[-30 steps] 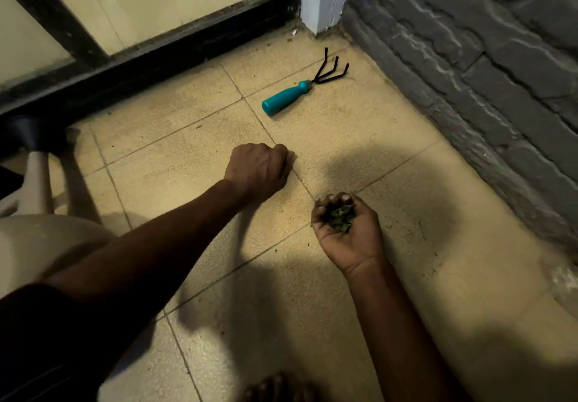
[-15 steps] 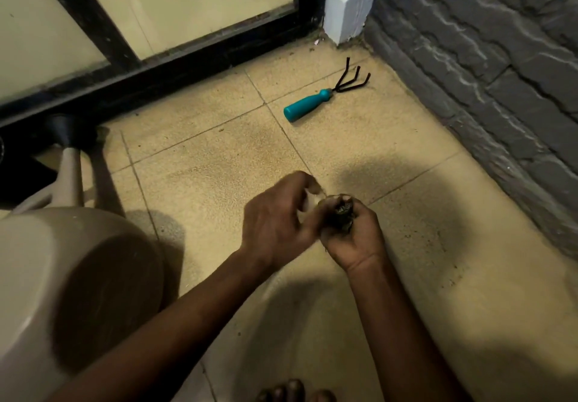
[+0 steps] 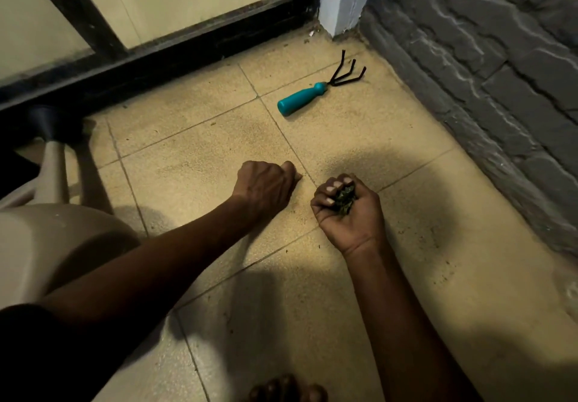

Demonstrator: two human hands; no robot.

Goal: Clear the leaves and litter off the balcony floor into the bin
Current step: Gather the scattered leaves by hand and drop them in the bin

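Leaves: dark-green crumpled clump gripped in right hand. Left hand, curled, contents indiscernible, has returned to floor.

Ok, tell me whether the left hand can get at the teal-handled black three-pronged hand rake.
Probably yes: only bare beige tile lies between the left hand and the rake lying ahead. Its curled fingers touch the tile; whether they pinch anything is hidden.
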